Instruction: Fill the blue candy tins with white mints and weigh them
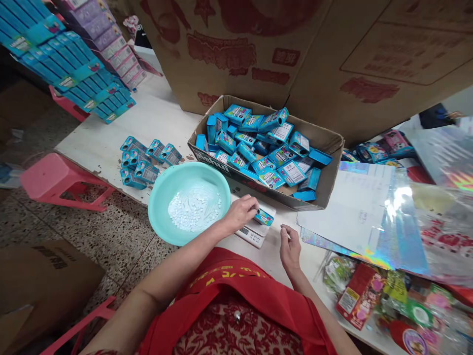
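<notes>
A small blue candy box point(265, 217) lies on a white digital scale point(254, 238), its printed face up. My left hand point(241, 213) is over the scale with its fingers pinched together at the box's left end; what they hold, if anything, is hidden. To the right of the scale, my right hand point(290, 248) hovers with loosely bent fingers apart and nothing in them. Under my left forearm and beyond it stands a turquoise basin point(157, 209) with many small white tablets point(192, 209) spread over its bottom.
A cardboard tray point(318, 199) full of blue boxes stands behind the scale. Several more blue boxes point(136, 160) stand left of the basin. Paper sheets point(347, 207) and packaged sweets point(362, 296) lie at right. A big carton point(258, 59) walls the back; a pink stool point(62, 180) stands left.
</notes>
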`<control>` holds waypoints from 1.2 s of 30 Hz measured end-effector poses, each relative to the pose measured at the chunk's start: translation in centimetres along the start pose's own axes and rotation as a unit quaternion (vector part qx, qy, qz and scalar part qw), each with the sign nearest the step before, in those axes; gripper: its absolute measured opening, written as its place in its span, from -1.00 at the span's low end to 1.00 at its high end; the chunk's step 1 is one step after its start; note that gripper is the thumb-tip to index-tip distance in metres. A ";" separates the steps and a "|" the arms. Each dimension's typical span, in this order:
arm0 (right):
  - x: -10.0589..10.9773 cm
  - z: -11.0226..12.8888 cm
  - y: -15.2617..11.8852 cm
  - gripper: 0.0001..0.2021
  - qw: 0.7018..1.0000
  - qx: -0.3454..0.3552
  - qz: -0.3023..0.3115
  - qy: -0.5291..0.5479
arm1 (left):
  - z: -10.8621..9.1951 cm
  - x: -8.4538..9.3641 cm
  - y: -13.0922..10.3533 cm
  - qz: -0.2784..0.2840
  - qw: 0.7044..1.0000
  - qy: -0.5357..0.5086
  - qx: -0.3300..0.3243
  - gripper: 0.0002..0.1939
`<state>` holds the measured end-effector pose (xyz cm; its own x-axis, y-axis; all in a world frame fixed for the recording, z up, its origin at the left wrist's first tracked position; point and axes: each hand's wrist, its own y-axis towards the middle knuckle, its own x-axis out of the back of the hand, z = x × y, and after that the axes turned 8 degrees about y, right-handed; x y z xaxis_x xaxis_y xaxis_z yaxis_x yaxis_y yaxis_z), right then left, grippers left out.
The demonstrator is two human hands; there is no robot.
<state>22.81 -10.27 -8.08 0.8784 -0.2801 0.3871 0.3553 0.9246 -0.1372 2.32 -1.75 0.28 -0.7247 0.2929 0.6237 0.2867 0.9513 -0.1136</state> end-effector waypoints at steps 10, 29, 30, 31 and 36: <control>1.3 -0.6 0.3 -0.54 1.000 -0.018 -0.009 -0.003 | 1.5 1.3 -0.6 -0.054 0.997 0.002 0.056 -0.88; 0.2 1.6 0.5 -0.62 0.998 0.051 0.028 -0.015 | 8.2 3.5 -8.3 -0.103 0.956 0.082 0.262 -0.83; 0.1 1.9 0.5 -0.64 0.997 0.069 0.030 -0.019 | 8.1 3.5 -8.3 -0.098 0.958 0.093 0.255 -0.83; 0.0 2.3 0.5 -0.65 0.995 0.093 0.031 -0.022 | 8.2 3.4 -8.3 -0.093 0.959 0.103 0.247 -0.82; -1.0 4.6 0.7 -0.73 0.977 0.209 0.040 -0.032 | 8.6 3.1 -8.4 -0.081 0.960 0.130 0.233 -0.82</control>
<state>20.69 -8.18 -4.34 0.8718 -0.1980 0.4481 0.1128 0.9713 0.2096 -7.73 -8.04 -3.52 -0.5379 0.1603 0.8276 -0.1726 0.9400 -0.2942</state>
